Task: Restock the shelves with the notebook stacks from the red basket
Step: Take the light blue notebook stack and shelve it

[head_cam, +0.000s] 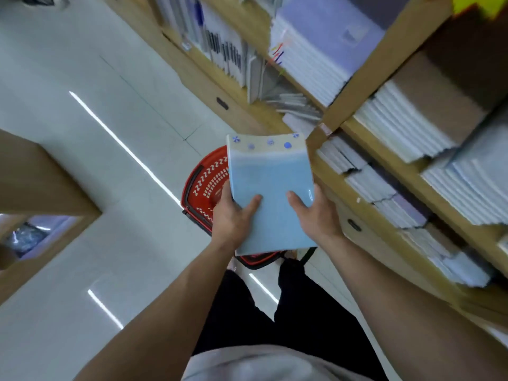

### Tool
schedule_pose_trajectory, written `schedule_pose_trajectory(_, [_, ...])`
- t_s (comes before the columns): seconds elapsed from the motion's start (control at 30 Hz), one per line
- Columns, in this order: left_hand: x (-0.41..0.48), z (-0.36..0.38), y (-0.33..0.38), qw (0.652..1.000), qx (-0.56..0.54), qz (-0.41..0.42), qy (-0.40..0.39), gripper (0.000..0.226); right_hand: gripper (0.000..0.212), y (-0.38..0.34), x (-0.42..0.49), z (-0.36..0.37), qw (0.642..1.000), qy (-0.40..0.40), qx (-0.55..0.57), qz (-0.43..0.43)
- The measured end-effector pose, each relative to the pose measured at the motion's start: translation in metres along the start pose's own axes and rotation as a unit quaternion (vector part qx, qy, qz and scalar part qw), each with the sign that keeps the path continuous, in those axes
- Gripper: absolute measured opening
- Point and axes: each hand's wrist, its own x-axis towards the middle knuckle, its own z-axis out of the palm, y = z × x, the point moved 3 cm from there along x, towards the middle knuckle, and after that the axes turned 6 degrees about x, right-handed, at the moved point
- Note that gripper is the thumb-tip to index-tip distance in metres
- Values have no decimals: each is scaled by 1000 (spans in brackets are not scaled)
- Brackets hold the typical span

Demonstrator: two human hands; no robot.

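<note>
We see the left hand (232,220) and right hand (317,215) gripping the blue notebook stack (270,193) by its near side edges, thumbs flat on the cover, the other fingers wrapped underneath out of sight. The stack hangs above the red basket (204,185), which sits on the floor (82,119) just beside the base of the shelves (368,75). We find the shelves on the right packed with stacks. Open floor lies to the left.

The notebook stack (270,193) hides most of the red basket (204,185); the shelves (379,64) at right are blurred and cut off by the frame edge.
</note>
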Motion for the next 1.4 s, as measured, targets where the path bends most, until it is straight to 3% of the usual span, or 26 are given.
schedule_pose_trajectory(0.27, [-52, -14, 76, 977, 75, 127, -156, 60, 40, -11, -123, -46, 975, 191, 108, 45])
schedule_pose_trajectory(0.5, [-111, 35, 123, 947, 89, 187, -245, 70, 50, 11, -200, -109, 943, 287, 157, 66])
schedule_pose_trajectory(0.8, [-204, 137, 136, 915, 111, 212, -325, 53, 58, 102, -276, -180, 908, 345, 220, 88])
schedule_pose_trajectory(0.97, [-266, 218, 140, 902, 141, 234, -334, 50, 25, 168, -318, -242, 892, 358, 255, 101])
schedule_pose_trajectory(1.07, [-309, 274, 140, 900, 127, 221, -354, 48, 29, 215, -341, -284, 890, 363, 252, 113])
schedule_pose_trajectory(1.17, [-346, 331, 135, 898, 108, 202, -374, 55, 48, 260, -362, -326, 883, 385, 237, 130])
schedule_pose_trajectory(1.4, [-395, 433, 136, 875, 159, 216, -403, 62, 61, 345, -383, -390, 862, 421, 230, 161])
